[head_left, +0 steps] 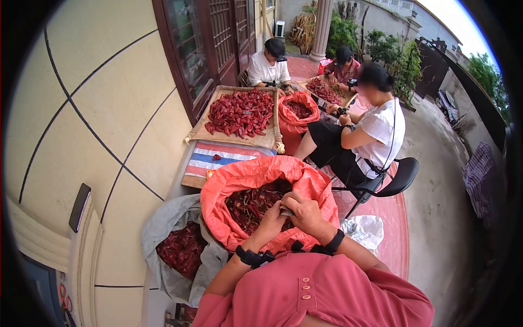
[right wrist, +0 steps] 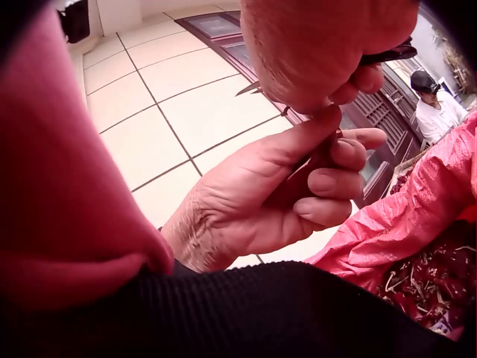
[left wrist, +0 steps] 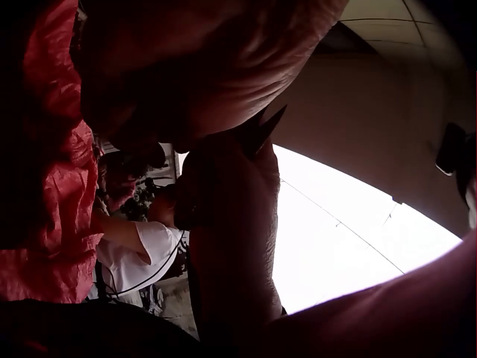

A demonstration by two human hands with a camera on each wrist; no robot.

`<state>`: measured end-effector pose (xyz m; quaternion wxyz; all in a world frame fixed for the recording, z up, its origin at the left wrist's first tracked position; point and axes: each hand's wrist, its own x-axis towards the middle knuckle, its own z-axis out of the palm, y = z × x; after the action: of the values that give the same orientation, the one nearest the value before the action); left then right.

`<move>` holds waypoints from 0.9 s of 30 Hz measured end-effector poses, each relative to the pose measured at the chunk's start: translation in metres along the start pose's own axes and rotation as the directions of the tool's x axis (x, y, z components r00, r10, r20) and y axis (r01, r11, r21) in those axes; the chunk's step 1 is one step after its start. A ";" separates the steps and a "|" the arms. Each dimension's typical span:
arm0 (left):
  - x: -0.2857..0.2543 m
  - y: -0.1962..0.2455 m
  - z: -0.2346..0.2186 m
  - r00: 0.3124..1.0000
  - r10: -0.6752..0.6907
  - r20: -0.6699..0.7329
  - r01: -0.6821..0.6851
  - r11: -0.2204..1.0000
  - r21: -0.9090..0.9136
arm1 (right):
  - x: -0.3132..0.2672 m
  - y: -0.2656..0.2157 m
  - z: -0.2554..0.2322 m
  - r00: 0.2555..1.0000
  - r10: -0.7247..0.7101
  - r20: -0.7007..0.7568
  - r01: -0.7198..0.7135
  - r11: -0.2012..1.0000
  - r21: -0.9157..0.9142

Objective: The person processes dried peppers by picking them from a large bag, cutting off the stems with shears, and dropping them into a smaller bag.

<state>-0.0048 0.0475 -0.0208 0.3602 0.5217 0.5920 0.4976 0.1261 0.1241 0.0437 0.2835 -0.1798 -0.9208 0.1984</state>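
Observation:
Both hands meet over an open orange-red sack [head_left: 245,174] filled with dried red chilies [head_left: 250,204]. My left hand [head_left: 271,220] is curled, and in the right wrist view this left hand [right wrist: 283,194] pinches a single dark chili [right wrist: 317,160] between thumb and fingers. Just above it, my right hand [right wrist: 320,45] grips small scissors [right wrist: 387,54], whose blade tips point toward the wall. Seen from the head, the right hand [head_left: 305,210] touches the left one. The left wrist view is dark and shows little beyond skin and the sack's cloth [left wrist: 52,186].
A grey sack [head_left: 163,229] of chilies sits at my left against the tiled wall. Ahead lie a striped cloth [head_left: 218,158], a woven tray [head_left: 207,131] of chilies and another red sack [head_left: 297,111]. A person in white [head_left: 376,136] sits on a black chair; two others work behind.

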 end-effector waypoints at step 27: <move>-0.018 0.021 0.016 0.990 0.142 -0.014 -0.131 0.944 0.302 | -0.017 0.035 -0.021 0.760 0.223 0.610 -0.602 -0.108 0.791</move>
<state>0.0191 0.0323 -0.0062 0.2309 0.6010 0.6295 0.4350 0.1594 0.1519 0.0362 0.1139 -0.1896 -0.4504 0.8650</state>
